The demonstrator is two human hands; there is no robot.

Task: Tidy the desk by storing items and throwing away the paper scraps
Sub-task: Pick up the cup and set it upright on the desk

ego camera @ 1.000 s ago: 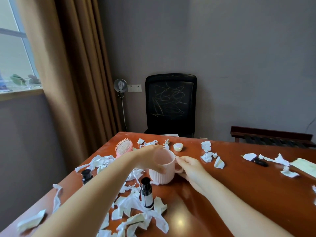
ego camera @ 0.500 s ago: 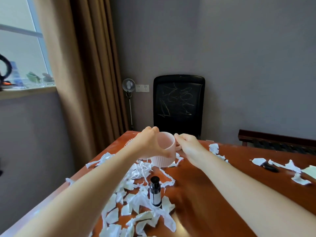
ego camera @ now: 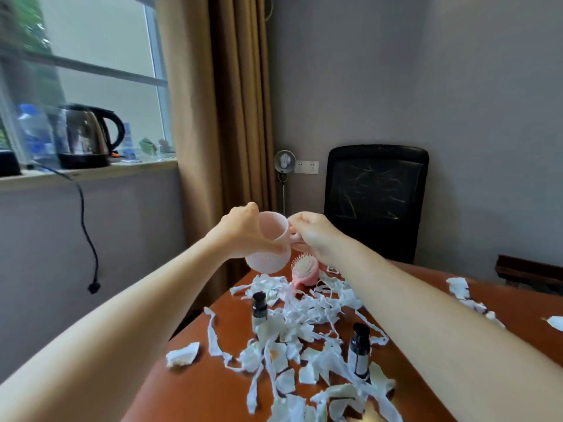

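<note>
A pink ribbed mug point(ego camera: 269, 254) hangs in the air above the far left corner of the red-brown desk point(ego camera: 213, 388), tilted toward me. My left hand point(ego camera: 243, 229) wraps its body and rim. My right hand point(ego camera: 313, 234) pinches its handle. Below the mug lies a pink hairbrush point(ego camera: 304, 271). White paper scraps point(ego camera: 304, 315) cover the desk's left part. Two small black-capped bottles point(ego camera: 259, 309) point(ego camera: 359, 350) stand among them.
A black office chair point(ego camera: 374, 202) stands behind the desk. On the windowsill at left sit a kettle point(ego camera: 86, 137) with a dangling cord and a water bottle point(ego camera: 33, 132). Brown curtains point(ego camera: 219, 117) hang beside the window. More scraps point(ego camera: 460, 289) lie at right.
Both hands have lifted the mug off the desk and carried it up and to the left. The view has turned left, bringing the windowsill and kettle into sight.
</note>
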